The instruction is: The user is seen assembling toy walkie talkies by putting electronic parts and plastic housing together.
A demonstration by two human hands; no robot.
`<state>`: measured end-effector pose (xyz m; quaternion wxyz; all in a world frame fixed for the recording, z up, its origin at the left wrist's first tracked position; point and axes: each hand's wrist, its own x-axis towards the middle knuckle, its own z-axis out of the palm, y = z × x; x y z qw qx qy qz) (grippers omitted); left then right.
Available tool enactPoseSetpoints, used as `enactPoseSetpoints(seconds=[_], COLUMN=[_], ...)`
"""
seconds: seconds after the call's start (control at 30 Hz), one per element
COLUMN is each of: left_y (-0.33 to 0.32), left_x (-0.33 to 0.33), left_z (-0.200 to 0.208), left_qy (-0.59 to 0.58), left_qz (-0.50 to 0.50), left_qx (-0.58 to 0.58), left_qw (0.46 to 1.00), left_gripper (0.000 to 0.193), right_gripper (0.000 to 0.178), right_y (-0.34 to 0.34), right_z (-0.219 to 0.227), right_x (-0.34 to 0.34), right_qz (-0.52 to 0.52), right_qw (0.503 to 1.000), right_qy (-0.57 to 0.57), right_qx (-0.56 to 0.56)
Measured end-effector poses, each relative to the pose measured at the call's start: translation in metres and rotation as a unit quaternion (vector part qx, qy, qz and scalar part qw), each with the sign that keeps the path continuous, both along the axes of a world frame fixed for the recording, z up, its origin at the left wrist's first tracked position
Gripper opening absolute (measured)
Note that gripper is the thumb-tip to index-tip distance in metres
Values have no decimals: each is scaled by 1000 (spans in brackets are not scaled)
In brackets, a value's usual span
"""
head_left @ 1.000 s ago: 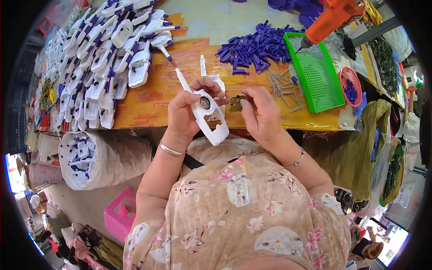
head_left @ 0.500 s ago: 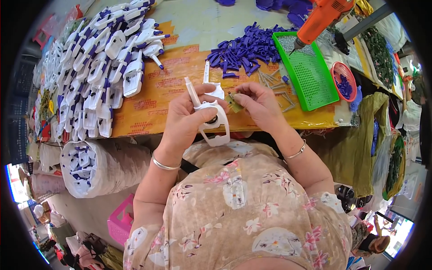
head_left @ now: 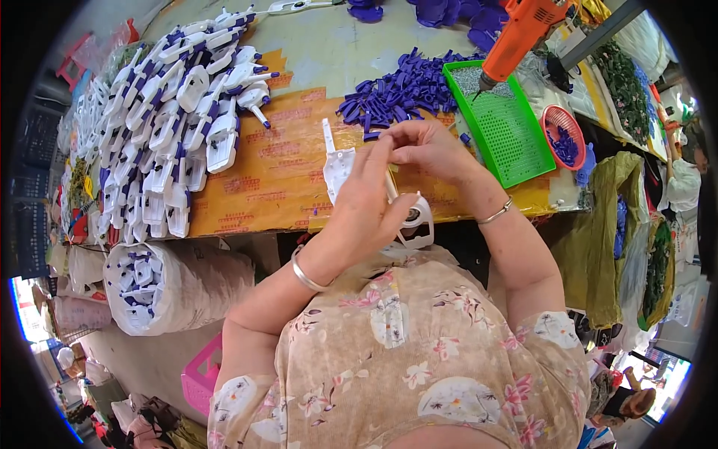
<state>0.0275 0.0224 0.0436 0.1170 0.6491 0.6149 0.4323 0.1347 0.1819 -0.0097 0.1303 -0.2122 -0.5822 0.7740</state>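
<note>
My left hand point(head_left: 368, 196) is closed round a white plastic housing point(head_left: 421, 233), whose looped end with a dark round part sticks out below the thumb. The back of this hand hides most of the housing. My right hand point(head_left: 432, 153) meets the left fingertips with its thumb and forefinger pinched together; what it holds is hidden. A flat white half-shell point(head_left: 338, 168) with a narrow handle lies on the table left of my hands. Just beyond the fingertips is a small purple plastic piece point(head_left: 371, 137).
Many white-and-purple handled units point(head_left: 161, 123) are piled at left. Purple clips point(head_left: 404, 90) lie heaped beyond my hands. An orange power screwdriver point(head_left: 520, 41) hangs over a green tray point(head_left: 508, 142) of screws, beside a red basket point(head_left: 561, 120). A stuffed sack point(head_left: 191, 288) stands below the table.
My left hand has moved right and turned its back up over the housing. My right hand has risen slightly to meet its fingertips; the small greenish board it pinched no longer shows clearly.
</note>
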Motion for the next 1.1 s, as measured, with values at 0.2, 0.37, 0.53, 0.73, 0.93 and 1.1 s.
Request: enactPoseSetpoints(seconds=[0.2,0.37,0.53,0.73,0.93,1.1], left_y=[-21,-35,-17,-1,21,26], left_x=[-47,-58,-47,-60,-57,-59], left_z=[-28,-52,-53,-62,-63,-39], left_qy=[-66,101,-21,-119,-119,-53], left_qz=[164,187,220,171,143,185], left_qx=[-8,-76,-152,-186,-167,20], left_qw=[984,974,963,960,968,981], left_gripper=[38,35,29,24,19,10], right_gripper=[20,15,12,13,15,15], right_y=[1,-14,-21,-13,-9,-1], right_z=[9,9,14,3,12,26], right_x=[-3,-7,-5,-2,-9,-8], right_qz=[-52,-114,-123,-141,-153,-145], right_qw=[984,965,965,966,970,979], right_qy=[-6,37,9,51,101,119], right_qx=[171,232,233,212,162,76])
